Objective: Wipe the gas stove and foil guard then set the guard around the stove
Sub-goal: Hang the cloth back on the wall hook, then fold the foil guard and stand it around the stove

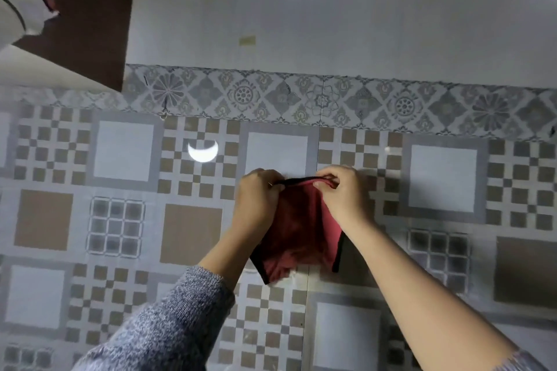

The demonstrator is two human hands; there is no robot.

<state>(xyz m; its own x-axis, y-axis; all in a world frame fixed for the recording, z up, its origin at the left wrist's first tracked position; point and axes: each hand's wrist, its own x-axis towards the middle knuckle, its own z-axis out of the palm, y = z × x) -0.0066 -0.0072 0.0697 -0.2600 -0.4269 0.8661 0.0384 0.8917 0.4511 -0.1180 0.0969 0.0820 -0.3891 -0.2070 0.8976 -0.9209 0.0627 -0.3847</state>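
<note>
Head view: I hold a red fabric cloth with a black hem (301,232) up in front of a wall of grey and brown square-patterned tiles (126,220). My left hand (259,193) and right hand (343,193), near each other, each pinch a top corner. The hem runs level between them and the cloth hangs lengthwise below. A grey knit sleeve (168,322) covers my left forearm. Higher up are a floral tile border (361,99) and a dark brown panel (99,9).
</note>
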